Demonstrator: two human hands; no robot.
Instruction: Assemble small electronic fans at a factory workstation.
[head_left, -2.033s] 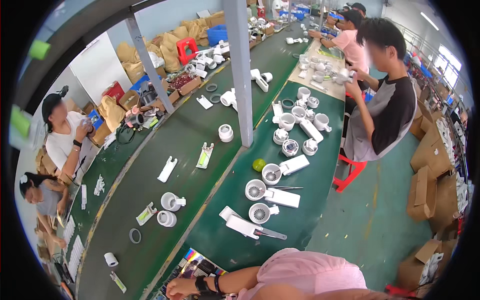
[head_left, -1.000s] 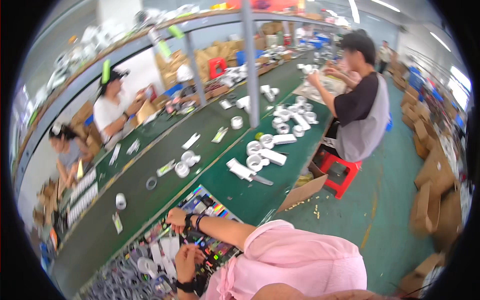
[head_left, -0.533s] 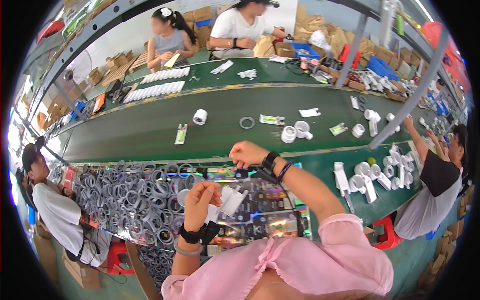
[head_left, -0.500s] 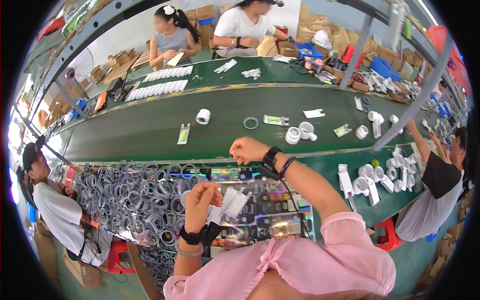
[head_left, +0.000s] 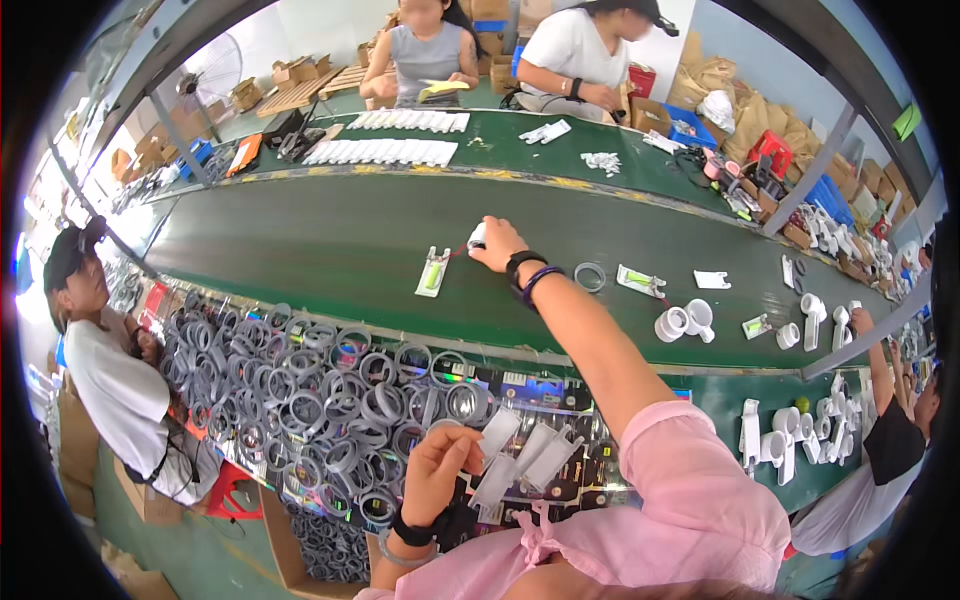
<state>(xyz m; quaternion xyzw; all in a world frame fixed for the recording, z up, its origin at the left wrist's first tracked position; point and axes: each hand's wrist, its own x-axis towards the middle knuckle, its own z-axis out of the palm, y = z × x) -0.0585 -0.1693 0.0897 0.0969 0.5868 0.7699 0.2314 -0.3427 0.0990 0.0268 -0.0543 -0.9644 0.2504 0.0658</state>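
Observation:
My right hand (head_left: 497,245) reaches over the green conveyor belt, its fingers closed round a short white cylinder (head_left: 477,236). A thin red wire runs from this cylinder toward a flat white holder (head_left: 433,272) with a yellow-green insert, lying on the belt. My left hand (head_left: 440,470) hovers low over the near bench with fingers curled inward; whatever may be between them is hidden. Beside its fingertips lie several flat white plastic pieces (head_left: 548,457) on shiny printed packaging. Grey rings (head_left: 340,400) are heaped to the left of that hand.
Along the belt (head_left: 330,240) to the right lie a grey ring (head_left: 589,277), another flat holder (head_left: 640,281) and white cups (head_left: 672,323). White assemblies (head_left: 775,445) stand on the right bench. Metal posts (head_left: 815,170) frame the line. Co-workers sit across, left and right.
My right hand has moved forward over the belt and taken hold of the white cylinder. My left hand stays near the flat white pieces. The view has shifted.

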